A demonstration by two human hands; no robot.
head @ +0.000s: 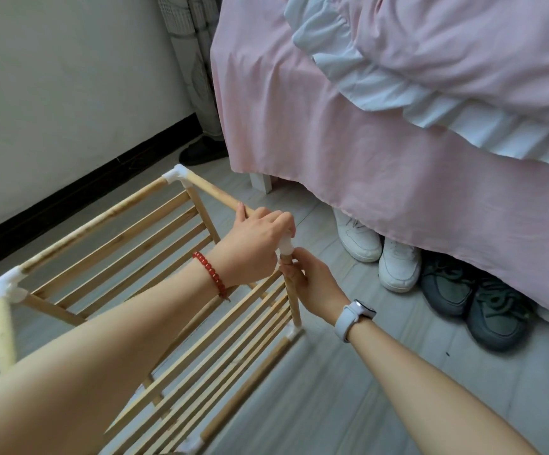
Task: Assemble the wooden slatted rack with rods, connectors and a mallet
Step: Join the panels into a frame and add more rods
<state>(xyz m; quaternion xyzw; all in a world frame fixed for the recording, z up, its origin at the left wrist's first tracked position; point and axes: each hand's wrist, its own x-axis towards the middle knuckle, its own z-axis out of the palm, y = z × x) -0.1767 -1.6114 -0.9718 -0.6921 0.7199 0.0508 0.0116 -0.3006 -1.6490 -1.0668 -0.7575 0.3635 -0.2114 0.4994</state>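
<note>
The wooden slatted rack [128, 244] stands on the floor with two slatted shelves and white plastic corner connectors [176, 175]. My left hand [256, 238], with a red bead bracelet on its wrist, grips a white connector [285, 246] at the near end of the top side rod [214, 192]. My right hand [312, 284], with a watch on its wrist, holds the upright rod [294, 307] just below that connector. The connector sits at the tip of the upright rod. No mallet is in view.
A bed with a pink sheet [397, 152] hangs close on the right. White sneakers [378, 251] and dark sneakers [476, 300] lie under its edge. A white wall with black skirting [79, 188] runs behind the rack. Grey wood floor [348, 389] lies in front.
</note>
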